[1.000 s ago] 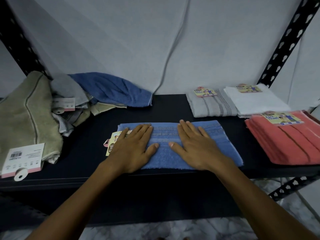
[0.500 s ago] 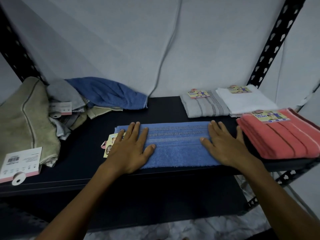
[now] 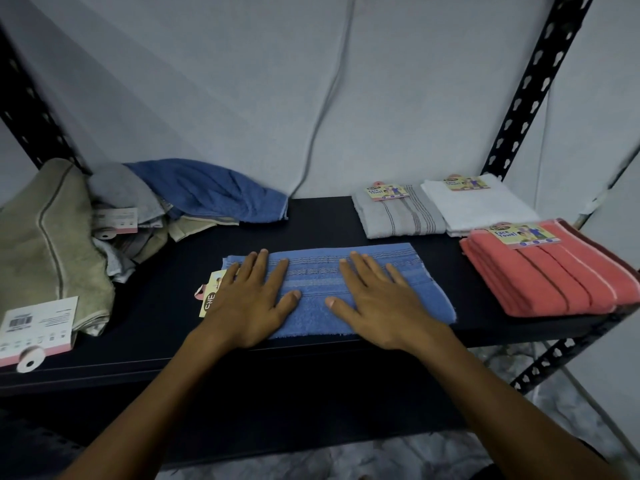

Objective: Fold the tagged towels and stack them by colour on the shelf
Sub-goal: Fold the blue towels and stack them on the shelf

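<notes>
Hands lie flat on a blue towel (image 3: 363, 289) at the front of the black shelf (image 3: 311, 220). The left hand (image 3: 249, 303) and right hand (image 3: 377, 303) are both released, fingers straight, palms pressing the cloth, gripping nothing. The towel's long axis runs left to right, its paper tag (image 3: 209, 299) poking out just beside the left hand. To the right sit folded grey (image 3: 398, 216), white (image 3: 478, 206) and coral towels (image 3: 554, 271). A heap of unfolded towels (image 3: 104, 220) lies at the left. The next fold likely brings one end across; the right hand is nearer the free end.
</notes>
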Action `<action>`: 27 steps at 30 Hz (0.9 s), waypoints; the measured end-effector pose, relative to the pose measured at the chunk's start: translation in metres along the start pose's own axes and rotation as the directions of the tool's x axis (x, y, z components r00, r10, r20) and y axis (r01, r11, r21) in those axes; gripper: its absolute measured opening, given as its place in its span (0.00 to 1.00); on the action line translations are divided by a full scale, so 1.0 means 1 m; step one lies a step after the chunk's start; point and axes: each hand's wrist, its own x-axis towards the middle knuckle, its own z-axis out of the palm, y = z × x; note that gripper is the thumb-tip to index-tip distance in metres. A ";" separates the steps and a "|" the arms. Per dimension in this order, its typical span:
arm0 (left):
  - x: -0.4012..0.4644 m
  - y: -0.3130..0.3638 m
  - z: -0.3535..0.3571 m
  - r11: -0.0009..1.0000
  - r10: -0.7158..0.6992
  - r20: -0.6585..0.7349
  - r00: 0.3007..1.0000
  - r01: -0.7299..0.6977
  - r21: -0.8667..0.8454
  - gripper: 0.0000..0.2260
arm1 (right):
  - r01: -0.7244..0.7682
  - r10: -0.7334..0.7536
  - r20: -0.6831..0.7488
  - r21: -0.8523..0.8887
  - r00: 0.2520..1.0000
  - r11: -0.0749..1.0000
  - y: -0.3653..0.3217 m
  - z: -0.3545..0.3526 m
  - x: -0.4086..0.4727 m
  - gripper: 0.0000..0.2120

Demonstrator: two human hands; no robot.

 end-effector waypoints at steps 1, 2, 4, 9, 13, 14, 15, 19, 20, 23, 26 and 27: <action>0.000 -0.001 0.000 1.000 0.002 -0.003 1.000 -0.002 0.001 0.45 | -0.020 0.020 0.006 0.004 1.000 1.000 0.007 -0.002 -0.004 0.42; 0.000 -0.001 0.000 1.000 0.004 -0.007 1.000 -0.004 0.000 0.45 | -0.039 0.039 0.004 0.006 0.999 0.999 0.014 -0.003 -0.008 0.45; 0.000 -0.001 0.001 1.000 0.007 -0.010 1.000 -0.007 0.000 0.47 | -0.073 0.073 -0.008 0.003 0.997 0.997 0.025 -0.004 -0.015 0.47; -0.002 -0.004 0.002 0.999 0.034 -0.022 0.999 -0.035 -0.035 0.50 | -0.137 0.138 -0.015 0.039 0.990 0.990 0.051 -0.001 -0.025 0.43; -0.004 -0.003 0.001 0.998 0.055 -0.035 0.998 -0.055 -0.009 0.50 | -0.156 0.158 -0.040 0.053 0.987 0.986 0.064 0.004 -0.033 0.35; -0.005 -0.002 0.001 0.999 0.044 -0.051 0.998 -0.043 0.017 0.50 | -0.157 0.159 -0.044 0.053 0.986 0.986 0.064 0.004 -0.033 0.34; -0.007 -0.001 0.001 0.999 0.021 -0.086 0.996 -0.018 0.036 0.48 | -0.157 0.160 -0.047 0.056 0.986 0.986 0.064 0.004 -0.034 0.34; -0.026 0.010 0.001 0.986 -0.164 -0.296 0.941 0.168 -0.012 0.41 | -0.170 0.173 -0.047 0.071 0.984 0.983 0.062 0.003 -0.033 0.35; -0.032 0.014 0.003 0.977 -0.214 -0.311 0.926 0.205 -0.063 0.41 | -0.179 0.181 -0.040 0.066 0.983 0.982 0.060 0.001 -0.033 0.35; -0.051 0.024 0.012 0.954 -0.287 -0.299 0.910 0.243 -0.174 0.43 | -0.203 0.203 -0.025 -0.004 0.979 0.979 0.054 -0.010 -0.030 0.34; -0.055 0.021 0.018 0.957 -0.269 -0.233 0.935 0.231 -0.178 0.45 | -0.116 0.110 -0.084 -0.076 0.990 0.990 0.045 -0.028 -0.016 0.28; -0.052 0.018 0.018 0.960 -0.257 -0.207 0.944 0.224 -0.169 0.46 | -0.058 0.050 -0.107 -0.072 0.993 0.996 0.041 -0.033 -0.009 0.26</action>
